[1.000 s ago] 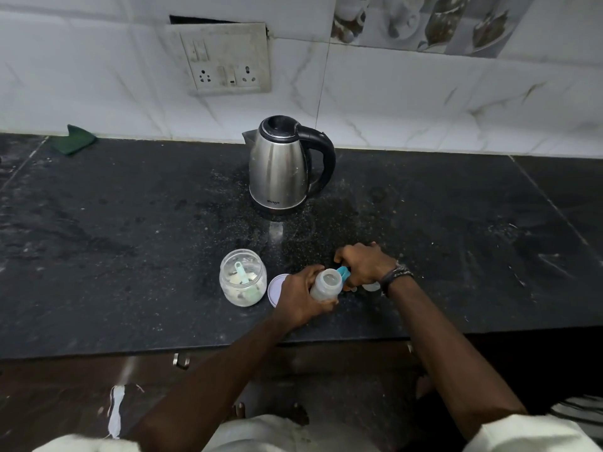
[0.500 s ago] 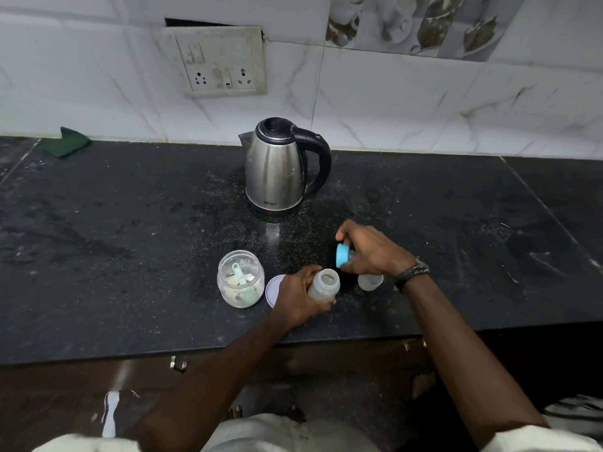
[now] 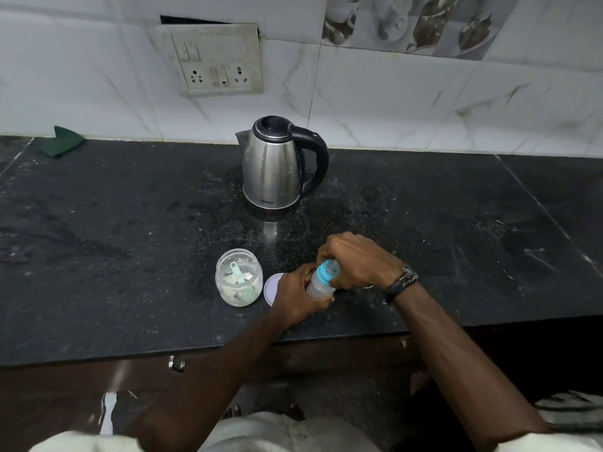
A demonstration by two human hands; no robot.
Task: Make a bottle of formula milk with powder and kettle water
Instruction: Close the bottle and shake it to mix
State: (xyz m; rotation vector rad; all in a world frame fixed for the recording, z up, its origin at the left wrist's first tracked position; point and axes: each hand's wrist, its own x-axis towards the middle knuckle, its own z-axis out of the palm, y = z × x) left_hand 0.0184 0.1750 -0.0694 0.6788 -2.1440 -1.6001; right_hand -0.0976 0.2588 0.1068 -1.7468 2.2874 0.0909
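Two hands: both meet at one small bottle, just right of the frame's centre and a little below it.
Bottle [image 3: 319,286]: clear plastic, tilted with its top leaning toward the upper right; whether its base touches the counter cannot be told, as the fingers hide it.
Cap [image 3: 326,271]: a blue ring with a clear teat, sitting on the bottle's neck; whether it is screwed tight cannot be told.
Left hand [image 3: 295,296]: fingers curled round the lower body of the bottle, gripping it from the left and from below.
Right hand [image 3: 359,261]: comes from the right, fingers bent down over the blue cap and closed on it; a dark band sits on the wrist.
Lid [image 3: 271,285]: a pale lilac disc lying flat on the counter, just left of the left hand, partly hidden by it.
Jar [image 3: 239,277]: clear and open at the top, standing upright just left of the lid; a little pale powder lies at its bottom.
Scoop [image 3: 237,272]: light green, inside the jar, leaning with its handle up.
Kettle [image 3: 277,164]: steel with a black handle and lid, upright above the hands near the frame's centre, handle to the right, well apart from the bottle.
Counter [image 3: 98,239]: dark speckled stone across the middle of the frame, dusted with pale specks around the kettle.
Cloth [image 3: 62,141]: green, at the upper left, against the wall.
Socket plate [image 3: 213,60]: white, on the tiled wall at the top, left of centre.
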